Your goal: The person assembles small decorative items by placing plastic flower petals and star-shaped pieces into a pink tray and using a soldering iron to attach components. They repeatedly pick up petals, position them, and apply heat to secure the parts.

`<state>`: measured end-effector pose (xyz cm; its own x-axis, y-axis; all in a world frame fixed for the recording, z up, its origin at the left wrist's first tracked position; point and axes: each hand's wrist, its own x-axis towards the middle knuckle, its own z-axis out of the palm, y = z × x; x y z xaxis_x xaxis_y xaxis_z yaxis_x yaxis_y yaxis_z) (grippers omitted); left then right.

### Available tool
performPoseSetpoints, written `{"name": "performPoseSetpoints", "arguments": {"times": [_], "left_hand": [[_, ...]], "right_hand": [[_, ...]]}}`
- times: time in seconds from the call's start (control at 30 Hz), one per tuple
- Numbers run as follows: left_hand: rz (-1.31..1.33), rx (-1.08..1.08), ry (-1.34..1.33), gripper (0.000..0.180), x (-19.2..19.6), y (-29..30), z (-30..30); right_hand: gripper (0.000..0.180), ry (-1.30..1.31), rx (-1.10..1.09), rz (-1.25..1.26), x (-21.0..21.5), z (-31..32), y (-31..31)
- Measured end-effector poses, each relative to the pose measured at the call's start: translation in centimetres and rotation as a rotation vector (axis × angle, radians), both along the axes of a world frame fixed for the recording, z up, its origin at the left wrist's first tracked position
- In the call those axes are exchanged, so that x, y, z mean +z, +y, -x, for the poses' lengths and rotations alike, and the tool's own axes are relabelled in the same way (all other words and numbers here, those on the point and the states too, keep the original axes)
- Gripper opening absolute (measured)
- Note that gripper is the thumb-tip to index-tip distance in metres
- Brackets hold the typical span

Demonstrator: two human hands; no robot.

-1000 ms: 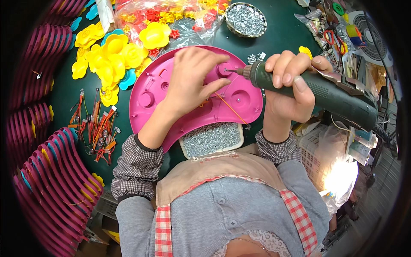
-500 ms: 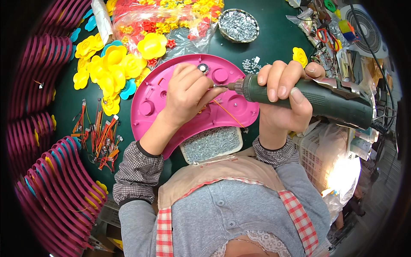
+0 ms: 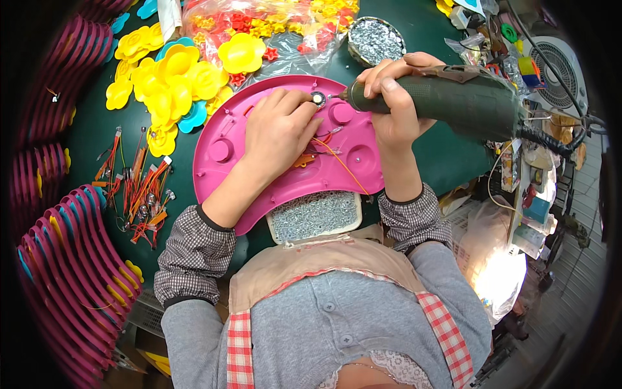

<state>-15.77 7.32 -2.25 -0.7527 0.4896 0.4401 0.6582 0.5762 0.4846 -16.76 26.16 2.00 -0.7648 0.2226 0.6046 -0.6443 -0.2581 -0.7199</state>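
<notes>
A curved magenta plastic panel [image 3: 259, 198] lies in front of me with its posts and round bosses facing up. My left hand [image 3: 275, 126] rests on it with the fingers curled together. Its fingertips sit beside a small round metal-rimmed part [image 3: 318, 99]; whatever is under them is hidden. In my right hand [image 3: 398, 97] is a dark green electric screwdriver [image 3: 460, 100], held almost level. Its bit points left, close to the round part near the panel's far edge. Thin wires [image 3: 340, 159] and an orange piece [image 3: 303, 160] lie within the panel.
Below the panel stands a white tray of screws [image 3: 314, 217]. A bowl of small metal parts [image 3: 377, 42] is at the back. Yellow flower pieces [image 3: 178, 81], wired parts [image 3: 146, 194] and stacked magenta panels [image 3: 78, 279] occupy the left. A fan [image 3: 554, 71] stands far right.
The screwdriver bit has moved away from my left fingers, up toward the panel's far edge by the round part. My left hand has lowered onto the panel. The view has shifted slightly.
</notes>
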Motion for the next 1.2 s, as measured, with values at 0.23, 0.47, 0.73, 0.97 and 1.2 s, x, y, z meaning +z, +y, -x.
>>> {"name": "performPoseSetpoints", "arguments": {"times": [0.23,0.47,0.73,0.97,1.2], "left_hand": [[-0.038,0.012,0.024,0.018,-0.8,0.3,0.2],[-0.056,0.016,-0.052,0.022,-0.4,0.3,0.3],[-0.091,0.022,-0.212,0.034,-0.9,0.9,1.3],[-0.132,0.015,-0.215,0.034,-1.2,0.8,1.1],[-0.109,0.013,-0.196,0.04,-1.4,0.9,0.9]], "right_hand": [[0.036,-0.117,0.012,-0.158,0.3,0.8,-0.7],[0.035,-0.157,-0.032,-0.145,0.5,2.1,-0.1],[0.04,-0.089,-0.007,0.066,0.0,1.8,0.1],[0.04,-0.062,0.012,0.028,-0.4,1.5,0.1],[0.037,-0.077,-0.009,-0.226,-0.5,1.5,-1.2]]}}
